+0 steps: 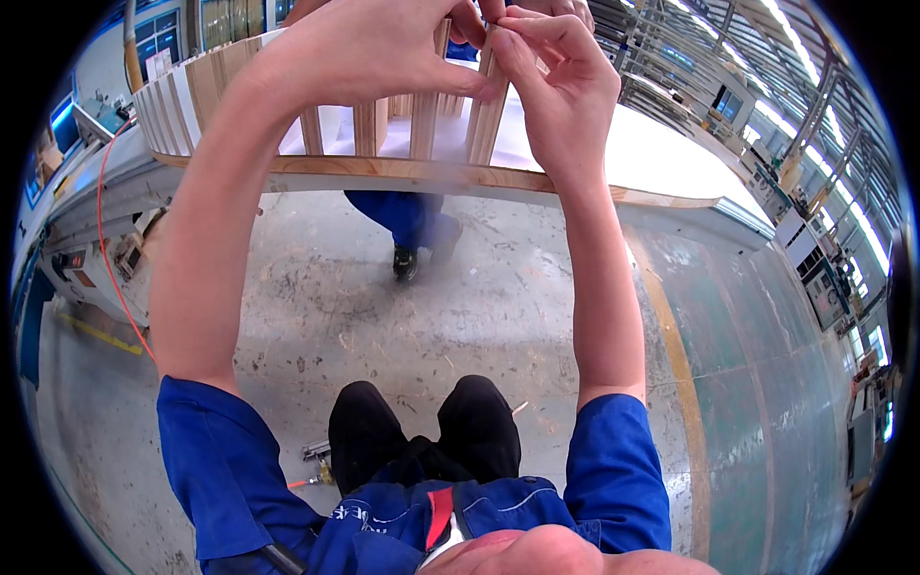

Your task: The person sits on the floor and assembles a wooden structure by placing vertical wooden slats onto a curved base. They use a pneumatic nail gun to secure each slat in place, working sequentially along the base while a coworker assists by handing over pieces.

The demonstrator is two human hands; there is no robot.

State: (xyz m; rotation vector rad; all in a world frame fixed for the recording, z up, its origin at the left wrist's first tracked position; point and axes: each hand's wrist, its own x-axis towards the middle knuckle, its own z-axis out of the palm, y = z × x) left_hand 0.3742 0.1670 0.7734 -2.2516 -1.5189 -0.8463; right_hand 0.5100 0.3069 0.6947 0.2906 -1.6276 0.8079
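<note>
Reaching up to a curved wooden frame on a white desk, a worker in blue sleeves handles its upright slats.

Left hand lies across the slats, fingers curled on one; right hand pinches the top of a slat; several slats already stand in the rail, how many remain cannot be told; no containers visible; a co-worker's leg stands beyond on the concrete floor.

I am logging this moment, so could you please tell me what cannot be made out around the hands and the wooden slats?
- Head view: what the right hand pinches is too small to tell.
- The tops of the wooden slats are hidden by the left hand and cut by the upper edge.
- The other person beyond the curved wooden rail shows only blue legs and a shoe.
</note>
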